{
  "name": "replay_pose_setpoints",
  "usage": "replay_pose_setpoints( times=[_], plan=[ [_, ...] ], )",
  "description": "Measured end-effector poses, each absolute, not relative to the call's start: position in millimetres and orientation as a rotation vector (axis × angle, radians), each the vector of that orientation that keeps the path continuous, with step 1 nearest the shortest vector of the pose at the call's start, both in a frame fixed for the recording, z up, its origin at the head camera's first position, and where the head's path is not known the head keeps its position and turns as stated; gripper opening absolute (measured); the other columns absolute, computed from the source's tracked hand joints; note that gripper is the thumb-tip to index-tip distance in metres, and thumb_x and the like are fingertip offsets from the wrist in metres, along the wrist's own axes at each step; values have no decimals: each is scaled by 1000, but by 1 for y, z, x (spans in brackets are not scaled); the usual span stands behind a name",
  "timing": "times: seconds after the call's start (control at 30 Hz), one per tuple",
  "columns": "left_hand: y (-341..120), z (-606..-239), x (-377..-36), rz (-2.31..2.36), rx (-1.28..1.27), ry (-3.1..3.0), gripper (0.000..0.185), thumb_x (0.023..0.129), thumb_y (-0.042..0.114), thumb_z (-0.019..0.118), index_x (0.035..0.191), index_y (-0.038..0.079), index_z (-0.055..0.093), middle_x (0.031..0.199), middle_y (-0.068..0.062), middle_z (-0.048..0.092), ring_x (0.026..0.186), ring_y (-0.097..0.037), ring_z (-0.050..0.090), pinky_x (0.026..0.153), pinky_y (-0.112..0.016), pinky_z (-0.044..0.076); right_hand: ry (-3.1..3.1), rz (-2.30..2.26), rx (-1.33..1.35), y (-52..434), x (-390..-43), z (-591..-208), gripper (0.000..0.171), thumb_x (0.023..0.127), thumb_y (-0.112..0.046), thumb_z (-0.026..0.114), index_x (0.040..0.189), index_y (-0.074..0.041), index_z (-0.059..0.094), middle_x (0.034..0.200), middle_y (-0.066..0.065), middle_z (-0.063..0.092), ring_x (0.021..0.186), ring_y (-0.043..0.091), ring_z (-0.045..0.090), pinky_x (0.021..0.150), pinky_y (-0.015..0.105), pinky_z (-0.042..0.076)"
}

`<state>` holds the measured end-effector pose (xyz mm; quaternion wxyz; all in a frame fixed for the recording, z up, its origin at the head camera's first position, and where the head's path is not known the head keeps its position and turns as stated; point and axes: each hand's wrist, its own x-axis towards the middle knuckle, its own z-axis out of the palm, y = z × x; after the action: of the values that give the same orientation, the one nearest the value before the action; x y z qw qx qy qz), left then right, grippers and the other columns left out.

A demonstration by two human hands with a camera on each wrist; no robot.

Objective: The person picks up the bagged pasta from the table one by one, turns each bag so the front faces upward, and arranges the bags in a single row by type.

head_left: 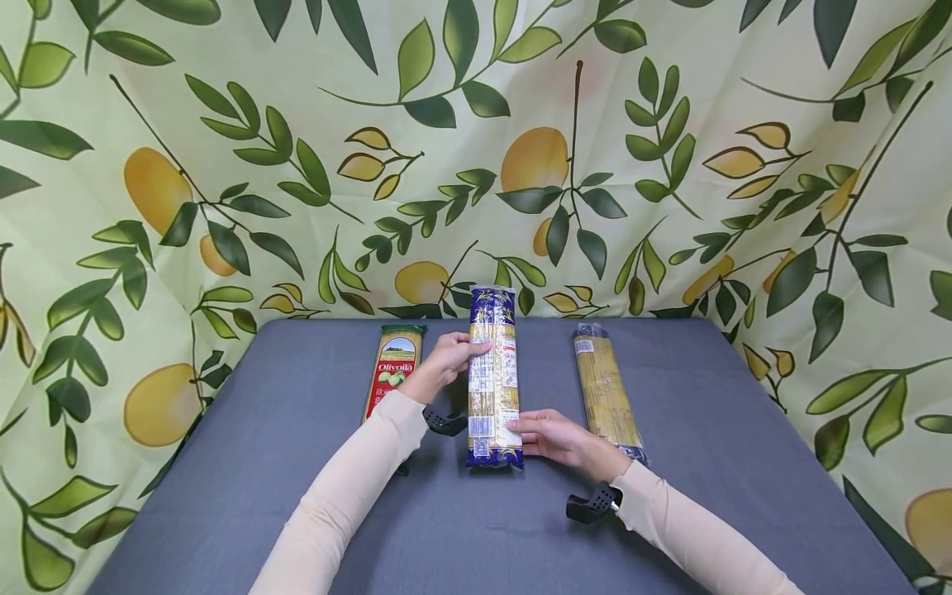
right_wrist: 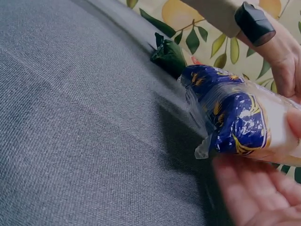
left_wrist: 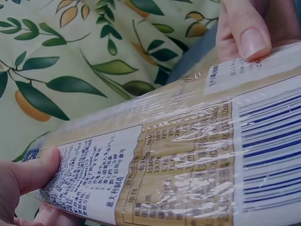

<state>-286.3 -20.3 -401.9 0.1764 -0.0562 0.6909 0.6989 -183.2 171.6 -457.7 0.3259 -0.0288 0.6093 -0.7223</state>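
A long blue and gold pasta packet (head_left: 492, 376) lies lengthwise in the middle of the grey table (head_left: 297, 496), label side up. My left hand (head_left: 459, 357) grips its left edge about halfway along, thumb on the label (left_wrist: 33, 172). My right hand (head_left: 531, 431) holds the near end from the right, fingers under it (right_wrist: 254, 193). In the right wrist view the packet's blue near end (right_wrist: 235, 117) sits slightly above the cloth. The left wrist view shows the printed label and barcode (left_wrist: 188, 160) close up.
A green and red Olivoila packet (head_left: 394, 370) lies to the left of the held one, and a clear packet of pasta (head_left: 604, 388) to its right. A leaf and lemon patterned cloth (head_left: 521, 149) forms the backdrop behind and at both sides.
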Motion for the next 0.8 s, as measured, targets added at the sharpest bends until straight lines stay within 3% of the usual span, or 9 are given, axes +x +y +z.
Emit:
replay_pose_setpoints(
  times=[0.1,0.23,0.6,0.7,0.8],
  plan=[
    [-20,-400,-286,1974,-148,1964,33,87,9,70,113,-3,55,85,-4,64,66,-10,62,63,-20,56,1551,-1938,-117,171,-182,-459,16,95,-8,54,91,-16,67,87,-7,75,86,6,71,82,22,58],
    [-20,-400,-285,1934,-122,1990,38,87,8,69,118,-3,51,89,-6,62,68,-11,62,66,-22,57,1588,-1948,-130,170,-180,-460,22,93,-4,54,84,-18,67,82,-8,75,81,4,70,79,20,59],
    [-15,-398,-284,1838,-86,2080,40,88,9,68,122,0,50,101,-10,60,74,-13,60,75,-26,54,1731,-1964,-21,167,-177,-459,13,88,0,62,85,-10,70,79,-6,75,75,7,72,76,23,61],
    [-16,-398,-284,1802,-96,2119,43,88,13,68,126,1,50,112,-15,62,82,-16,63,79,-27,54,1781,-1956,16,166,-177,-457,17,87,0,63,79,-13,69,74,-7,74,72,7,71,74,23,61],
    [-17,-398,-282,1755,-103,2158,49,89,21,69,130,3,51,123,-18,62,97,-23,67,93,-33,54,1848,-1936,60,165,-177,-454,19,86,-1,65,73,-15,67,71,-8,72,68,6,69,71,22,60]
  ],
)
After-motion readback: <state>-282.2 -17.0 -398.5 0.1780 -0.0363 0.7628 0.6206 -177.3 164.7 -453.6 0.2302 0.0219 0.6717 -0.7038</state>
